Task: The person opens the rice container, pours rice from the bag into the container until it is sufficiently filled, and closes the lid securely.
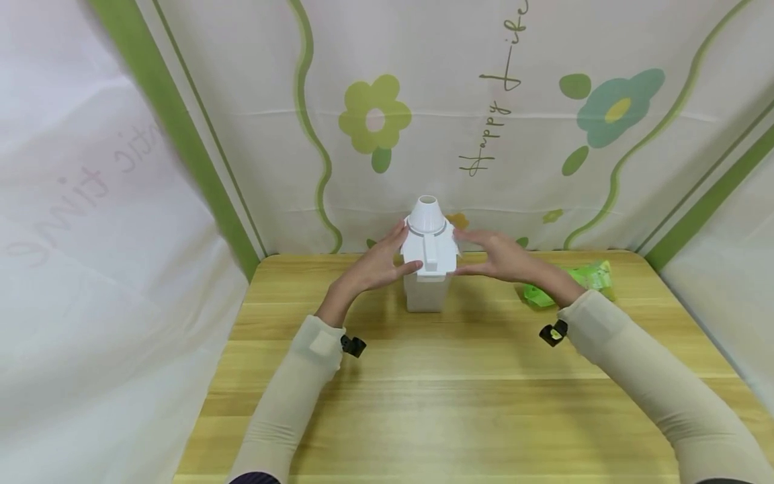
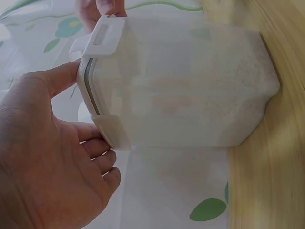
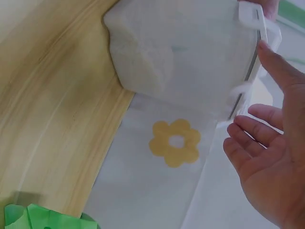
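Observation:
A translucent white storage container (image 1: 424,296) stands upright at the table's back, pale grainy contents showing low through its wall (image 2: 238,90). Its white lid (image 1: 444,252) carries a cone-shaped cup (image 1: 426,216) and side clips. My left hand (image 1: 376,264) holds the lid's left side, thumb at the edge and curled fingers against a clip (image 2: 114,132). On the other side my right hand (image 1: 504,257) has its thumb against the lid edge. Its loosely extended fingers are near a blurred clip (image 3: 240,89); whether they touch it I cannot tell.
A green plastic packet (image 1: 595,277) lies at the back right of the wooden table (image 1: 423,403), partly behind my right forearm. A white curtain printed with flowers (image 1: 242,134) hangs directly behind the table. Similar cloth walls stand at both sides.

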`<move>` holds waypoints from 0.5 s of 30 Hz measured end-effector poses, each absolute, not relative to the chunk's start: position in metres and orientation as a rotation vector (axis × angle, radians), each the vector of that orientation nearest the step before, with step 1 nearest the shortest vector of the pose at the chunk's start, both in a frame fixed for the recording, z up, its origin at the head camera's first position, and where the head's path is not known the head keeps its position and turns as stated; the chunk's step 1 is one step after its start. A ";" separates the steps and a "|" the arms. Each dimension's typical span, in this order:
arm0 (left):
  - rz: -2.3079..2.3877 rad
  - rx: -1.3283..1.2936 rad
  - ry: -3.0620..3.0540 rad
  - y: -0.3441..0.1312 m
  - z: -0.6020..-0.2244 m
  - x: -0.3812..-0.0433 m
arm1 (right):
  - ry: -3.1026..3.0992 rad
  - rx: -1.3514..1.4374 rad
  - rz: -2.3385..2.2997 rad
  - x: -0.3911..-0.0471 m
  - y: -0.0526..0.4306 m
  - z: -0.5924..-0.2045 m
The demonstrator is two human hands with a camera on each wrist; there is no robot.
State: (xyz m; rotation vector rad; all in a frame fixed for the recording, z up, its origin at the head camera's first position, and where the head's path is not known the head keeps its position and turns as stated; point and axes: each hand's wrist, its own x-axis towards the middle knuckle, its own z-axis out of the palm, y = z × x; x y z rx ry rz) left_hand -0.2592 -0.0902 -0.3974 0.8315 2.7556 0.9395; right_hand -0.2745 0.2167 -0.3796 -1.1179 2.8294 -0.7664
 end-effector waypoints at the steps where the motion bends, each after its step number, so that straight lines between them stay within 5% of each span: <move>1: 0.943 0.833 2.753 -0.090 -0.398 -0.259 | 2.826 -1.107 -0.774 -0.277 0.218 -0.380; 15: 0.942 0.833 2.732 -0.090 -0.396 -0.260 | 2.730 -0.960 -0.878 -0.302 0.233 -0.393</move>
